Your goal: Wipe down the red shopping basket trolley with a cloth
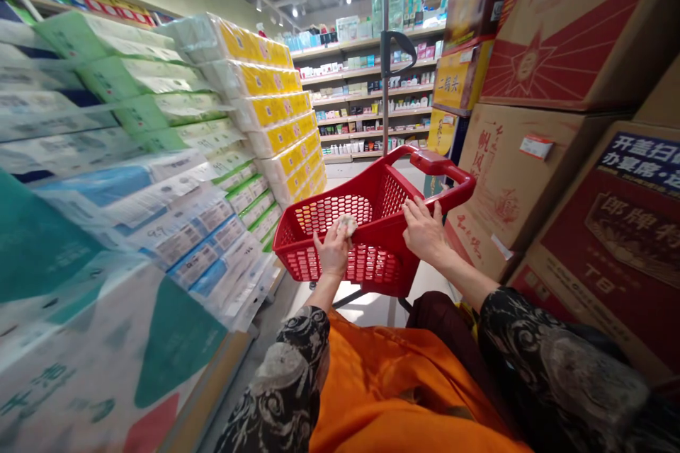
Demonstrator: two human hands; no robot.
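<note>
A red plastic shopping cart (380, 255) with perforated basket walls stands in front of me, turned sideways in the aisle. My left hand (333, 251) grips a crumpled pale cloth (347, 224) at the near rim of the basket. The cloth's lower part is hidden behind my fingers. Farther right, my right hand (425, 230) grasps the cart's upper side edge, close to the red handle (451, 177), with the fingers laid over the edge. The basket's floor is mostly hidden by its near wall.
Stacked tissue packs (202, 226) line the left side, with yellow-and-white packs (276, 113) behind them. Tall cardboard cartons (520, 170) crowd the right. A metal pole (385, 7) with a dark hook rises beyond the cart. Shelves of cosmetics (350, 95) stand at the back.
</note>
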